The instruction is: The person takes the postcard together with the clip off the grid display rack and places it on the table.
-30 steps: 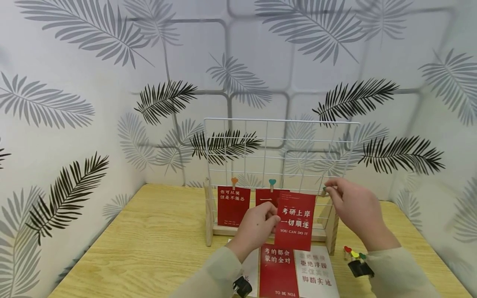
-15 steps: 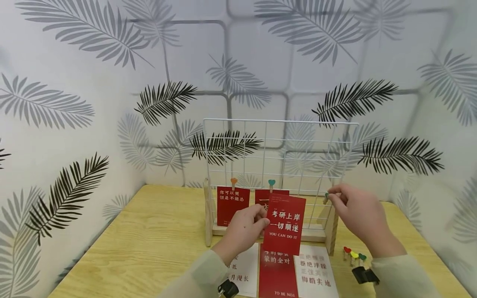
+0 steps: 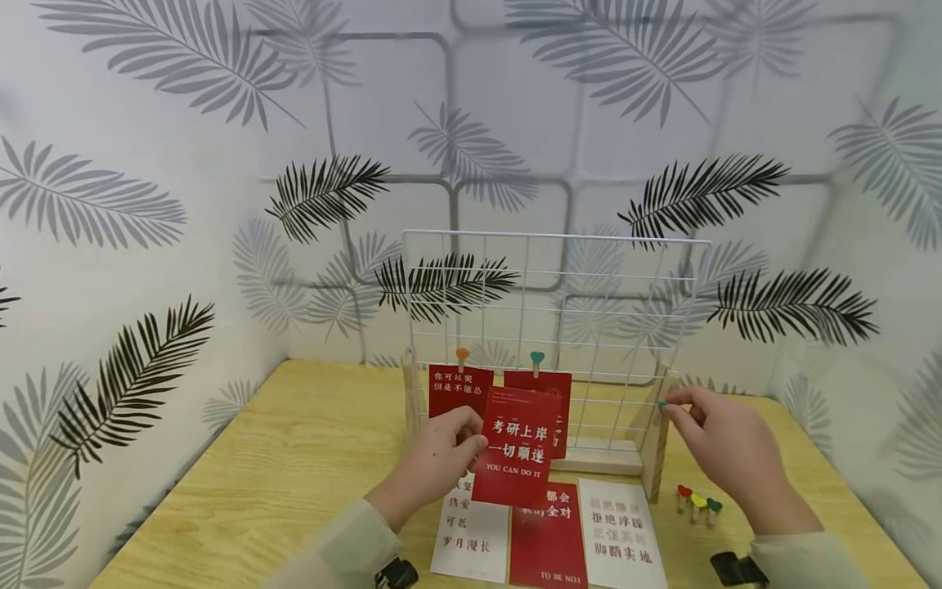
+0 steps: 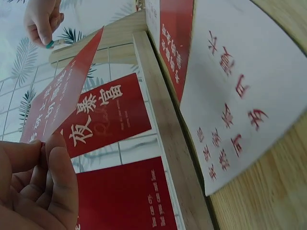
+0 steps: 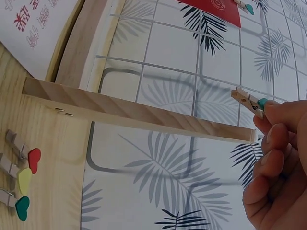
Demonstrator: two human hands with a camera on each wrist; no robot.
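My left hand (image 3: 434, 458) pinches a red card (image 3: 515, 458) with white lettering by its left edge, in front of the white wire grid (image 3: 611, 327). Between thumb and finger of my right hand (image 3: 724, 438) is a small wooden clothespin (image 5: 247, 101) with a teal heart, near the stand's right post (image 3: 653, 450). Two red cards hang on the grid: one (image 3: 441, 393) under an orange-heart clothespin (image 3: 462, 357), the other (image 3: 562, 409) under a teal-heart clothespin (image 3: 537, 360). The held card partly covers both in the head view.
On the table (image 3: 294, 458), a white card (image 3: 471, 548), a red card (image 3: 548, 548) and another white card (image 3: 621, 532) lie in front of the stand. Red, yellow and green heart clothespins (image 3: 697, 501) lie to the right. A patterned wall (image 3: 221, 164) stands behind.
My left hand has moved left with the red card, uncovering more of the teal-pinned card. My right hand has shifted slightly right and down, still holding the clothespin.
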